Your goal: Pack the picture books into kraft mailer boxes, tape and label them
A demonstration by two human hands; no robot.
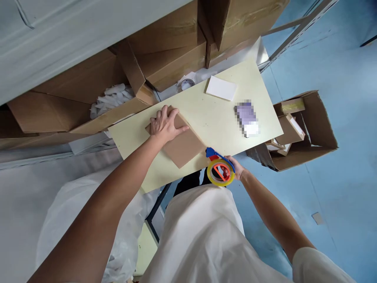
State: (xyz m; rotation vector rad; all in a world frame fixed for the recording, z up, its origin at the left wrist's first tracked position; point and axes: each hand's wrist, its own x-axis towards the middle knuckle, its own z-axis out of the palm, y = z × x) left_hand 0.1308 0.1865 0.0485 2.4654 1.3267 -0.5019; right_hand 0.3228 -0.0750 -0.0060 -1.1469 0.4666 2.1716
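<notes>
A small brown cardboard box (185, 146) lies at an angle on the pale yellow tabletop (215, 118). My left hand (165, 125) presses down on its far left end, fingers spread and thumb stretched across the top. At the table's near edge, my right hand (233, 167) grips a tape dispenser (220, 169), blue and orange with a roll of clear yellowish tape on it. The dispenser's blue head is by the box's right corner; whether tape joins the two I cannot tell. Part of the right hand's fingers shows through the roll's centre.
A white card (221, 89) and a blurred purple-and-white item (246, 118) lie on the table's right part. Large open cartons (173, 67) line the back, beside a tape roll (187, 83). On the right, an open carton (318, 129) holds several small boxes. A white plastic bag (73, 220) stands left.
</notes>
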